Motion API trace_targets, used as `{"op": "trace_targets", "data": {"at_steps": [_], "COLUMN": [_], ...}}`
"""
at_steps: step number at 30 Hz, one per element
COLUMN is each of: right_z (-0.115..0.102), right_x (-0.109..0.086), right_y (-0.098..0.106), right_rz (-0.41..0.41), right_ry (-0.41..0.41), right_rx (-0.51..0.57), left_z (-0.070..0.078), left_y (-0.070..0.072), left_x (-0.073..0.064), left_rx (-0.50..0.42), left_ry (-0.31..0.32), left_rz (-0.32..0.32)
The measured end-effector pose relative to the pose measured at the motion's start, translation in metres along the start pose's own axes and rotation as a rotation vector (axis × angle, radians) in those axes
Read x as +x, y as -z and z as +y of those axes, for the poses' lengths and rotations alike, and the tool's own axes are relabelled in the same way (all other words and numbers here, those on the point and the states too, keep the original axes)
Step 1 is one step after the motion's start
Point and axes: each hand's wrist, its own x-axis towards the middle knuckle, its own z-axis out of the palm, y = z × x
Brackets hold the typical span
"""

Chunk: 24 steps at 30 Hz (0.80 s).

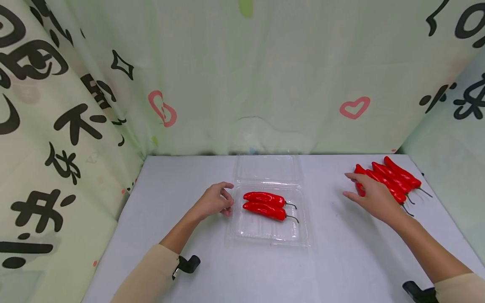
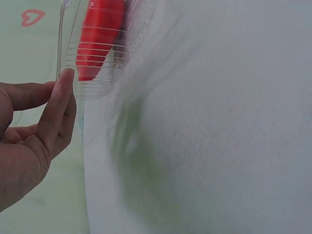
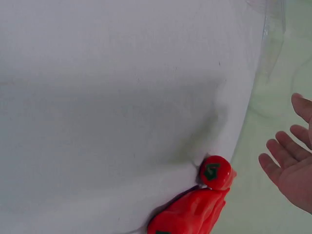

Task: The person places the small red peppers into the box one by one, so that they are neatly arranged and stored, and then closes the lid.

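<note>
A clear plastic clamshell box (image 1: 242, 233) lies with its lid folded back, and two red chili peppers (image 1: 264, 211) rest inside it, side by side. At the box's left edge, my left hand (image 1: 216, 200) pinches the rim between thumb and fingers; the left wrist view shows this hand (image 2: 41, 129) at the box corner near a red pepper (image 2: 100, 36). My right hand (image 1: 373, 195) hovers by a group of several red peppers (image 1: 401, 174) at the table's right, fingers extended and holding nothing. In the right wrist view, peppers (image 3: 190, 214) lie below this hand (image 3: 292, 163).
A white table (image 1: 189, 269) carries everything. Printed curtains (image 1: 265, 84) hang behind it and along both sides. The box's transparent lid (image 1: 269, 168) reaches the table's back edge. A black wrist camera (image 1: 189, 264) is strapped to the left sleeve.
</note>
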Motion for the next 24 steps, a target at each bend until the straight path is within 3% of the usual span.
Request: {"op": "trace_targets", "data": {"at_steps": [9,18,24], "right_z": [0.026,0.043,0.053], "right_x": [0.007,0.018,0.027], "right_y": [0.017,0.020,0.024], "right_rz": [-0.056,-0.064,-0.119], "right_ry": [-0.145,-0.223,-0.275], "right_rx": [-0.012,-0.002,-0.024], "left_z": [-0.001,-0.002,-0.001], "left_y": [0.000,0.000,0.000], "left_x": [0.000,0.001,0.002], "left_rx": [0.004,0.003,0.008], "left_ry": [0.001,-0.001,0.006], "left_rz": [0.001,0.000,0.000]}}
